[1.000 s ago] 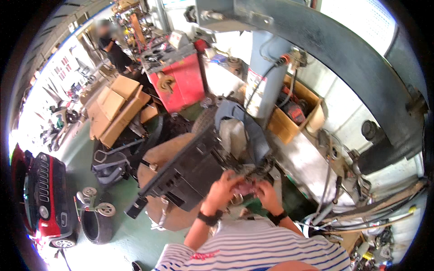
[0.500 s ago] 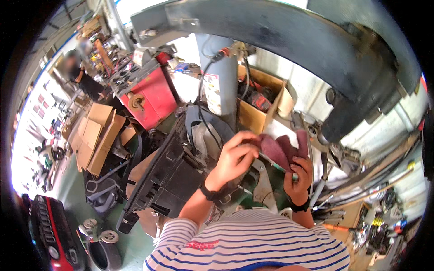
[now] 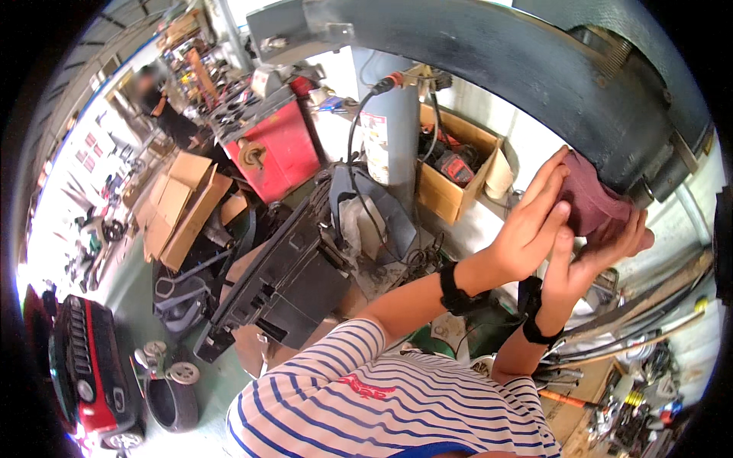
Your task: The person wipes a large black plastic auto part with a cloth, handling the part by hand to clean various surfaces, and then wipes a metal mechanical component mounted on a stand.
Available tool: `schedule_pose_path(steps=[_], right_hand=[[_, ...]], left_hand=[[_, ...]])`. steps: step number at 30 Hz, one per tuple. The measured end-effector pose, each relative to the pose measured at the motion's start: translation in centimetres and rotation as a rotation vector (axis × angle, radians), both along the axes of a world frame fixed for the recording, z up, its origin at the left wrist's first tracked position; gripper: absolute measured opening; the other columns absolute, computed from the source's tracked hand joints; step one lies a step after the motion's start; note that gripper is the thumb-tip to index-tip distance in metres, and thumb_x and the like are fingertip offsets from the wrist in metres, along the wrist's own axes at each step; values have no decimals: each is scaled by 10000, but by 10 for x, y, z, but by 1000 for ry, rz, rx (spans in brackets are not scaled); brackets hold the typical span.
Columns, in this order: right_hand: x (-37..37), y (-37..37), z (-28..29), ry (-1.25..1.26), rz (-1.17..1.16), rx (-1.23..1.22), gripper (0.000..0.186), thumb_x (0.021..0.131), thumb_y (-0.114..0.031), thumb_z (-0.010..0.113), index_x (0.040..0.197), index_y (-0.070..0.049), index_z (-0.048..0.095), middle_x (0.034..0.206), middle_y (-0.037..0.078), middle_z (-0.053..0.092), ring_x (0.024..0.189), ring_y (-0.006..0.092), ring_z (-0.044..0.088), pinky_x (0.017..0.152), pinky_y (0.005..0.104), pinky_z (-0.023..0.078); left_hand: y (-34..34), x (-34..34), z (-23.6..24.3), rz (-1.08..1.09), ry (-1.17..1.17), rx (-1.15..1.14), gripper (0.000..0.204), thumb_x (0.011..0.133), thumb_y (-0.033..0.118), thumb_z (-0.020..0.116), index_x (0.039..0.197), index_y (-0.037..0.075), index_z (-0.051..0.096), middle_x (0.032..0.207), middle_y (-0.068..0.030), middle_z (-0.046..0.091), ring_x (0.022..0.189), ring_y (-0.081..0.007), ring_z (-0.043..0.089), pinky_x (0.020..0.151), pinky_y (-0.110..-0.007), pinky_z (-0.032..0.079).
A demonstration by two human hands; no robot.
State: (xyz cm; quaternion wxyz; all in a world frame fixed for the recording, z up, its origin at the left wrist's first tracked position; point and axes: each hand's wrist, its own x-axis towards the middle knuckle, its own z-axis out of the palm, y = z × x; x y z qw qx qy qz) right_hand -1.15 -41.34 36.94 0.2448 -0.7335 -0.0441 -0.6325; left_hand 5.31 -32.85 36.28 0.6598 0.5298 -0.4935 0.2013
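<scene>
A soft maroon scouring pad or cloth (image 3: 586,200) is folded between my two hands, up against the lower part of a big dark grey metal cylinder (image 3: 618,133). My left hand (image 3: 527,237) presses on its left side with long, nearly straight fingers. From below, my right hand (image 3: 592,263) supports it, fingers pointing to the upper right, with the thumb near the left hand. Where the pad touches the metal is partly hidden by the fingers. The cylinder hangs at the end of a thick dark beam (image 3: 458,49). Each wrist wears a black band.
A grey-blue post (image 3: 393,137) stands behind, with a cable hanging near it. Beside it is a cardboard box (image 3: 439,202) of power tools. Left lie a black plastic panel (image 3: 282,298), a red cabinet (image 3: 282,153) and flattened cardboard (image 3: 179,202). Far left, a person (image 3: 164,107) stands.
Both hands have moved up and to the right with the maroon pad, from in front of my chest to the metal cylinder. The view has shifted slightly.
</scene>
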Motion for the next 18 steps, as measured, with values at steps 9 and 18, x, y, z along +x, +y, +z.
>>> schedule_pose_path(steps=[9, 18], right_hand=[[33, -11, 12, 35, 181, 500, 877, 798, -386, 750, 1383, 36, 251, 1348, 228, 362, 1208, 292, 427, 1015, 395, 373], [42, -29, -10, -7, 353, 459, 833, 832, -316, 739, 1377, 49, 225, 1314, 214, 406, 1177, 257, 457, 1003, 371, 383]], left_hand=[[-29, 29, 11, -351, 398, 68, 602, 1001, 494, 349, 1335, 3, 245, 1198, -153, 446, 1128, -160, 430, 976, -284, 355], [-51, 35, -10, -473, 486, 8, 592, 995, 499, 358, 1180, -38, 527, 1087, -116, 601, 1003, -173, 538, 928, -317, 421]])
